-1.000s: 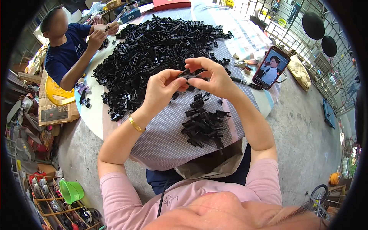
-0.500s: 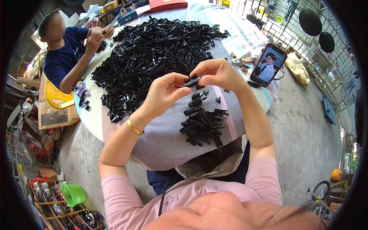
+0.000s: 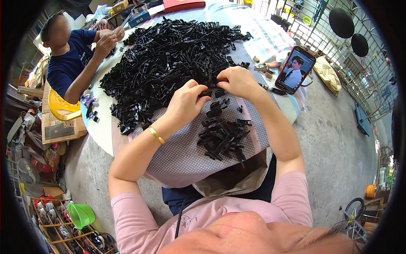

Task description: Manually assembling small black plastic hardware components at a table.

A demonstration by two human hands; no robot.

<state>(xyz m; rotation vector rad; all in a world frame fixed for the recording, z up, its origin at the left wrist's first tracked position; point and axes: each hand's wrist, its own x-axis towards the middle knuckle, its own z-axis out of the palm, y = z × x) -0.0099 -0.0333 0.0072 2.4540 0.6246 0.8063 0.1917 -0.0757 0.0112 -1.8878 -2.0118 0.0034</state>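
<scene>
A broad heap of black plastic clips point(image 3: 165, 55) covers much of the table, and a smaller pile of black clips point(image 3: 224, 137) lies nearer me. At the heap's near edge, my left hand point(image 3: 188, 99) has thumb and fingers closed around a black clip, mostly hidden by the fingertips. Just to its right, my right hand point(image 3: 241, 84) is bent down with its fingertips pinched together at the heap. Whatever those fingertips hold is hidden. Below them, a loose black clip point(image 3: 219, 93) lies on the cloth.
A phone point(image 3: 295, 70) stands propped at the right, beside scissors point(image 3: 264, 67). Across the table at left, a person point(image 3: 69, 59) works with both hands raised. A brown sack point(image 3: 232, 180) hangs open under the near edge. A red box point(image 3: 184, 5) sits at the back.
My hands were together holding a black clip above the table; now they are apart and lower at the heap's edge. The other person's hands have shifted slightly.
</scene>
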